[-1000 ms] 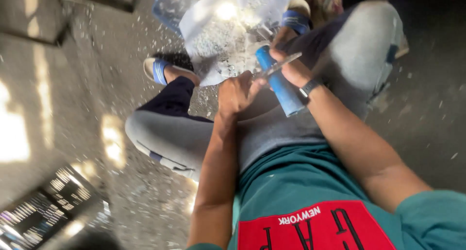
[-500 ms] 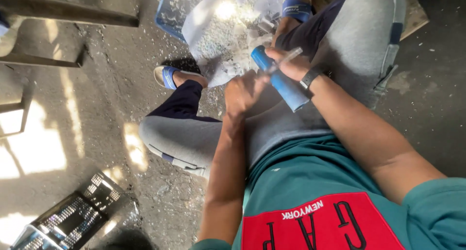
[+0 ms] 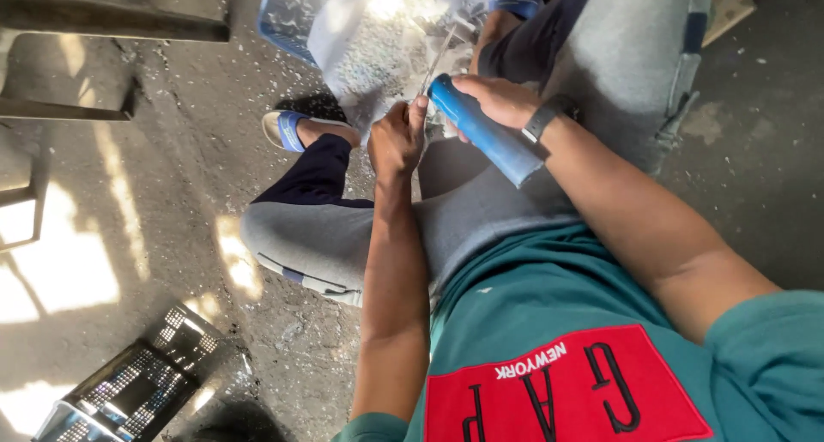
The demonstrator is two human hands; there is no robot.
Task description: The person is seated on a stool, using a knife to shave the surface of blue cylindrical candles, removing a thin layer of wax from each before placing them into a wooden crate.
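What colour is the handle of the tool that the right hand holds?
Blue. The tool handle shows clearly in the head view, gripped by the right hand.

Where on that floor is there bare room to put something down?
Bare concrete floor lies between the blue sandal and the metal bars; more beside the right knee. Crowded around both hands, the blue tool handle and the shiny sheet.

single head view, steeply downward, close

A rough workshop floor: bare grey concrete (image 3: 172,150) littered with pale shavings and chips, dark metal bars (image 3: 103,21) along the upper left, and a black perforated metal grille (image 3: 137,386) lying in patchy sunlight.
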